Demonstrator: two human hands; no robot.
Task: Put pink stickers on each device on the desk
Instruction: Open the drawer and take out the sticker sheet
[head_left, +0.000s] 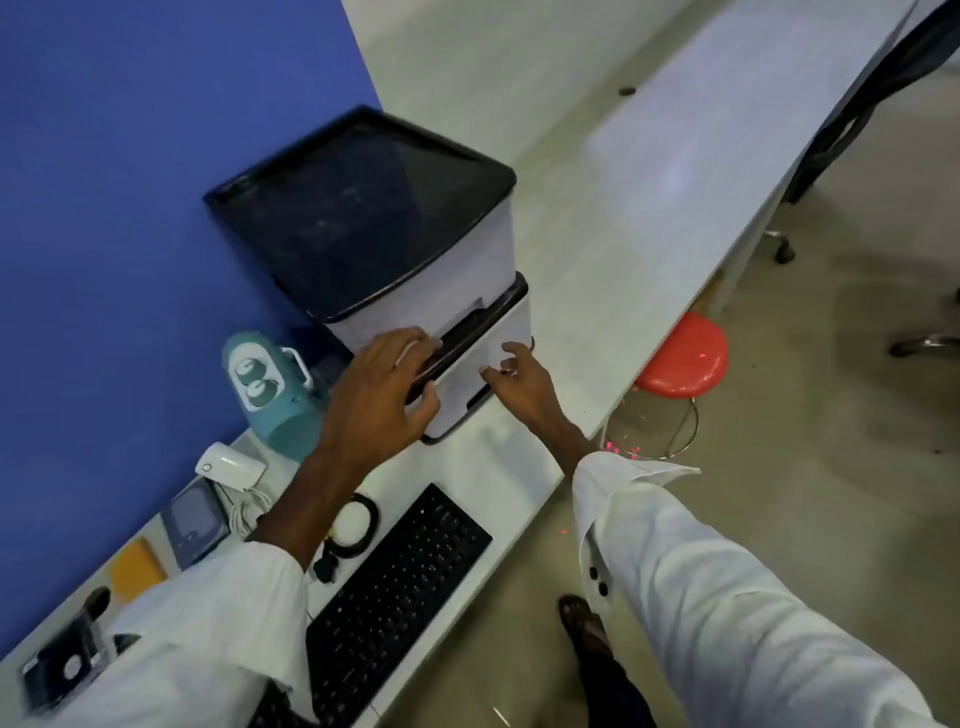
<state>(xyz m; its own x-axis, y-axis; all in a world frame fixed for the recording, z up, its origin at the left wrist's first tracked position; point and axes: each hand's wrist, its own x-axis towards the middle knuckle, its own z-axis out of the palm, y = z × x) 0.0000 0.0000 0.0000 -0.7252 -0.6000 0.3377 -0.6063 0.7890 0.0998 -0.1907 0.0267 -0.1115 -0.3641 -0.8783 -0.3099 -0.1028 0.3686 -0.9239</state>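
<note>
Now we work at the printer (415, 249) on the desk (597, 249); it looks heavy and stiff. Our left hand (379, 395) lies spread on its front; our right hand (519, 379) pinches something tiny, perhaps a sticker, light and floppy.

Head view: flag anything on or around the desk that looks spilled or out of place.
Small pink specks lie scattered on the floor below the desk edge, beside the red stool. They look dropped; too small to identify. Nothing else stands out.
</note>
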